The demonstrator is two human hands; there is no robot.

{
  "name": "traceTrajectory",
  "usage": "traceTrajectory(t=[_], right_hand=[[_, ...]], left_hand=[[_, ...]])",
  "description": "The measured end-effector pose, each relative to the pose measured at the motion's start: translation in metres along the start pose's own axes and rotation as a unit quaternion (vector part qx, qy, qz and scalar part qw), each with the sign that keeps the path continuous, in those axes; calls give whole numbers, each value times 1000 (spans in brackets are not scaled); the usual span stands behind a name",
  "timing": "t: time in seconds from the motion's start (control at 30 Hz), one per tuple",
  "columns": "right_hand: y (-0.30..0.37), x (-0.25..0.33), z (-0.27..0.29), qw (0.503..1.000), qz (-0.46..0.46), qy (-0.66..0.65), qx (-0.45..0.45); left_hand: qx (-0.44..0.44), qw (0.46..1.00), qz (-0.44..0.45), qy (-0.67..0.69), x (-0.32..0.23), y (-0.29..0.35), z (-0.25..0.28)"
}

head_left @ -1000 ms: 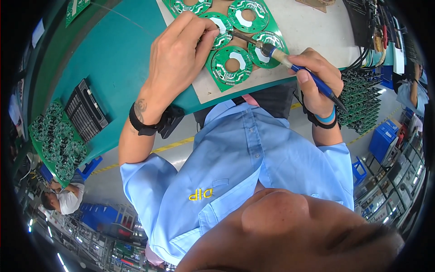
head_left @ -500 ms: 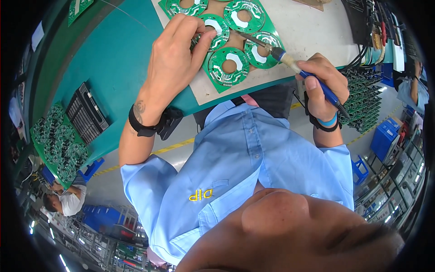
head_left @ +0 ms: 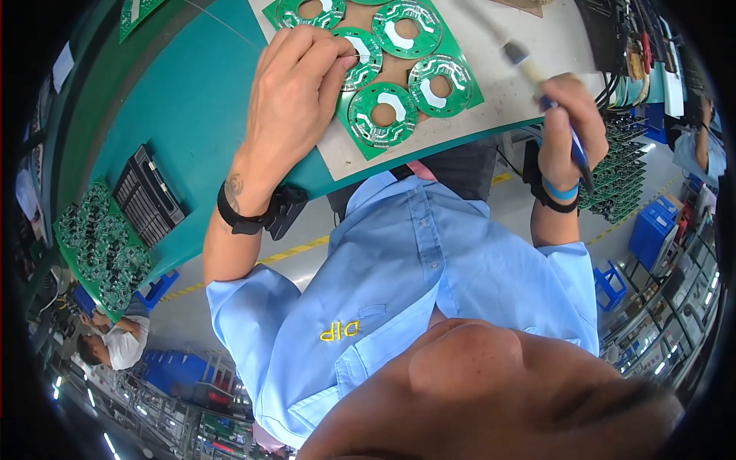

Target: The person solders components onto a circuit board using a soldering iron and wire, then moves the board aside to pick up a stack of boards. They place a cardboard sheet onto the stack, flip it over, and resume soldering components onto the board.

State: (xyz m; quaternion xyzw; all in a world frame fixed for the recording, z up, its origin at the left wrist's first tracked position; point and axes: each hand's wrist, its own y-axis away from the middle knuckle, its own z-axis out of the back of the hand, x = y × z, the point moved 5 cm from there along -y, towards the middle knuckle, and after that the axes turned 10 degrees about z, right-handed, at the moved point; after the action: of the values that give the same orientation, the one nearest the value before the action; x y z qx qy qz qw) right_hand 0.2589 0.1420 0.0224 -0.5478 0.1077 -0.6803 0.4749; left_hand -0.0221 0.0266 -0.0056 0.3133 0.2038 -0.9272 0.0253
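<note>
A green panel of round circuit boards (head_left: 381, 115), each with a central hole and a white patch, lies on a pale mat (head_left: 337, 149). Over its left side, my left hand (head_left: 295, 96) is closed in a pinch on thin solder wire (head_left: 222, 23), which trails off to the upper left. The pinch partly covers one round board. To the right of the panel, my right hand (head_left: 569, 126) grips a soldering iron (head_left: 530, 73) by its blue handle. The iron's front end is motion-blurred and held off the boards.
A black slotted tray (head_left: 147, 192) and a populated green board (head_left: 103, 249) sit at the left. Stacked circuit boards (head_left: 617, 169) stand at the right, below hanging hand tools and cables (head_left: 640, 54). A person in white (head_left: 123, 343) works at the far lower left.
My right hand has drawn the soldering iron away from the boards, rightward. The panel and my left hand have shifted slightly left in the picture; the pinch is unchanged.
</note>
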Motion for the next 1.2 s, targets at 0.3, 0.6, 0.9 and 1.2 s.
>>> traceTrajectory(t=[0.3, 0.6, 0.9, 1.2], right_hand=[[-2, 12, -30, 984, 68, -76, 143], [-2, 6, -35, 986, 32, -76, 148], [-6, 7, -34, 985, 25, -80, 151], [-10, 8, -33, 986, 24, -80, 146]], left_hand=[[4, 1000, -7, 7, 3, -5, -5], [17, 1000, -4, -5, 5, -5, -7], [20, 1000, -10, -13, 5, -7, -8], [25, 999, -7, -20, 4, -6, -7]])
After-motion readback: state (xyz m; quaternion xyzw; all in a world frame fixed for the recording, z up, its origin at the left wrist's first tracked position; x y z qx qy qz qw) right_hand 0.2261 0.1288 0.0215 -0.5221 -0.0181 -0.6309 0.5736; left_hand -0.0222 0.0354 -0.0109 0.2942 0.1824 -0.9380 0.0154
